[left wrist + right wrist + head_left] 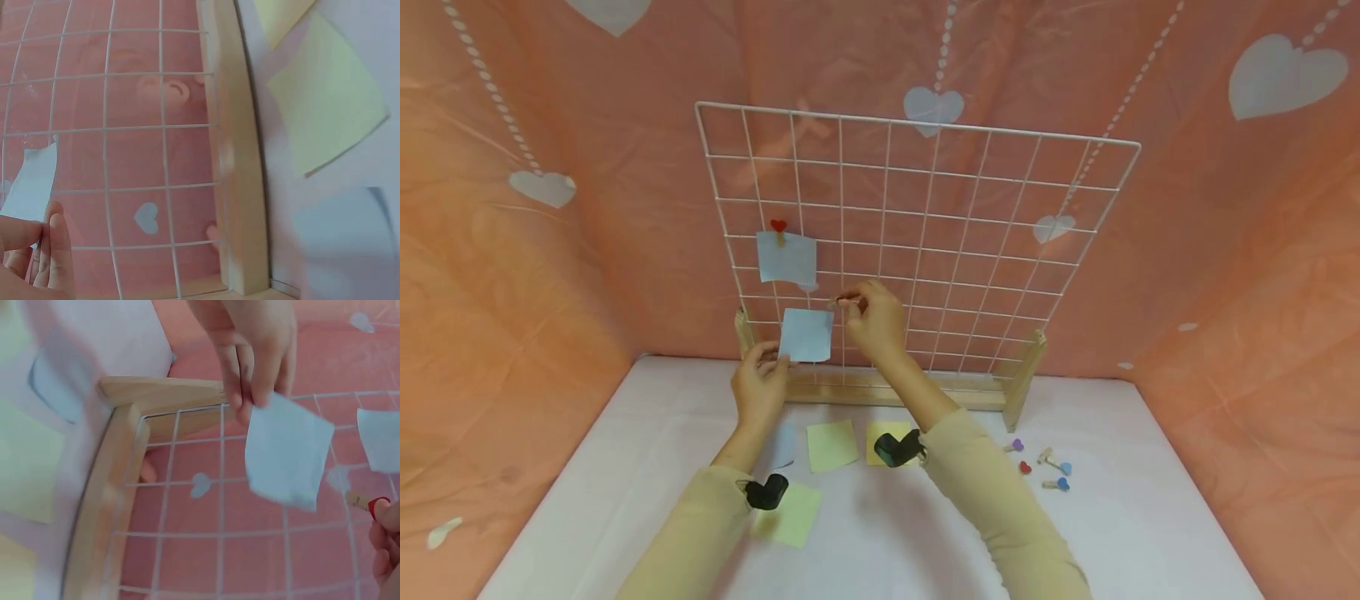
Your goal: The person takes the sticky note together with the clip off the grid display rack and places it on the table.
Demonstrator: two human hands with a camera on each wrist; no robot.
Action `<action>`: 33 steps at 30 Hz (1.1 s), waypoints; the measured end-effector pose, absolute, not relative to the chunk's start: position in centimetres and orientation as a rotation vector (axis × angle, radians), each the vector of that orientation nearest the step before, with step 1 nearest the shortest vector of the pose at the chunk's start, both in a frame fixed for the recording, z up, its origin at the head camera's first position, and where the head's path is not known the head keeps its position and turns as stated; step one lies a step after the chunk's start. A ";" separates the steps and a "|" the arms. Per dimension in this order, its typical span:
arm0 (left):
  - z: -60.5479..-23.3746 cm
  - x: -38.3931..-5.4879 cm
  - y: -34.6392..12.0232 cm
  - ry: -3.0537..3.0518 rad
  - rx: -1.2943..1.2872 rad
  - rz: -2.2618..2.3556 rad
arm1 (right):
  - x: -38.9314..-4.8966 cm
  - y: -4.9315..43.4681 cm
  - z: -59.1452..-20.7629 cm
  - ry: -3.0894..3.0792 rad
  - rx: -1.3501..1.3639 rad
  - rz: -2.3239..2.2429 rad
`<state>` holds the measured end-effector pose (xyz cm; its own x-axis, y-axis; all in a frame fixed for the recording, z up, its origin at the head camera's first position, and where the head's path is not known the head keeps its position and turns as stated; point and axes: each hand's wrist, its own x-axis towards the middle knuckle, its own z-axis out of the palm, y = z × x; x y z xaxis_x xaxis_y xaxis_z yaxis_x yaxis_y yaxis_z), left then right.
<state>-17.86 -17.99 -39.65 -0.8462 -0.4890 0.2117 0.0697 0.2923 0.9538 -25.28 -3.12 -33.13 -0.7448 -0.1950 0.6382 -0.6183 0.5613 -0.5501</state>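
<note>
My left hand pinches a light blue sticky note by its lower left corner, in front of the white wire grid. To the right of that note, my right hand holds a small wooden clothespin with a red heart, best seen in the right wrist view. The clothespin is apart from the note there. Higher on the grid hangs another blue sticky note, held at its top edge by a clothespin with a red heart.
The grid stands in a wooden base. On the white table lie a yellow-green note, a yellow note, a pale green note and a blue note. Several heart clothespins lie at the right.
</note>
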 end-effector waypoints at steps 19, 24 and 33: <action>-42.5 -13.8 -18.0 -2.203 0.349 -1.643 | -24.2 6.0 -39.9 -2.296 0.565 1.491; -42.8 -13.6 -17.9 -2.208 0.347 -1.668 | -23.9 7.2 -40.4 -2.271 0.545 1.503; -43.5 -13.1 -17.5 -2.246 0.345 -1.693 | -23.2 9.2 -41.4 -2.342 0.467 1.467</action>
<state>-13.11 -17.53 -43.52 -0.9241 -0.3694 0.0977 -0.0077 0.2738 0.9618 -23.16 9.19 -41.36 -0.8889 -0.0965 0.4478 -0.4450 0.4137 -0.7943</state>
